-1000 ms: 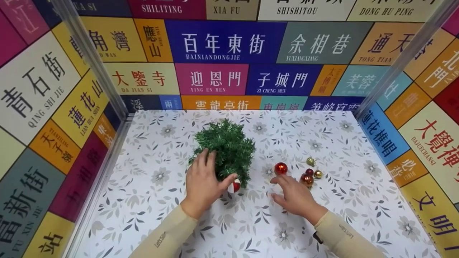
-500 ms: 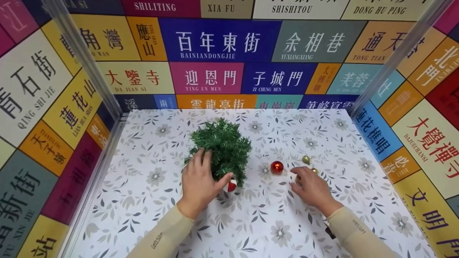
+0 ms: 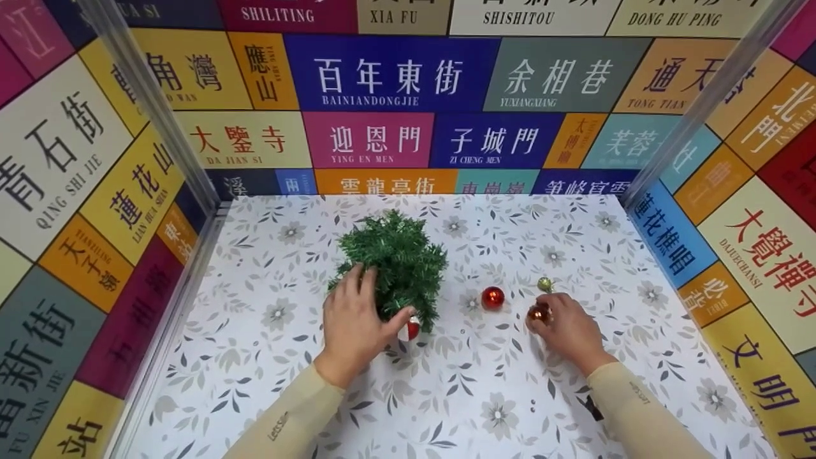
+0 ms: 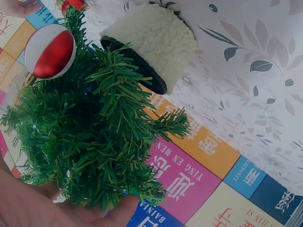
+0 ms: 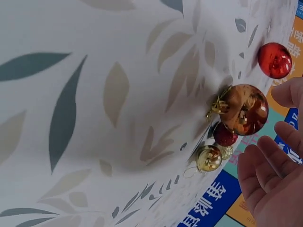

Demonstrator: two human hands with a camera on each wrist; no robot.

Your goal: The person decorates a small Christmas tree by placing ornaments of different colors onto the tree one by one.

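Observation:
A small artificial Christmas tree (image 3: 398, 252) stands left of the table's middle. My left hand (image 3: 356, 315) holds its near left side, fingers among the branches. A red-and-white ball ornament (image 4: 49, 52) hangs on it, just by my left thumb in the head view. The left wrist view shows the tree's fluffy cream base (image 4: 156, 42). My right hand (image 3: 572, 328) is at a shiny copper-gold ball ornament (image 5: 245, 109). In the right wrist view thumb and fingers are spread beside this ball, with a gap to the fingers. The ball's gold cap and loop point away from the palm.
A shiny red ball (image 3: 493, 298) lies between tree and right hand. Behind the copper-gold ball are a dark red ball (image 5: 225, 135), a small shiny gold ball (image 5: 209, 158) and a glittery gold one (image 5: 226, 152). Sign-printed walls (image 3: 395, 73) border the flower-patterned table (image 3: 268, 255).
My right hand has moved rightward from near the red ball to the copper-gold ball, its thumb and fingers now around it in the head view. My left hand stays on the tree.

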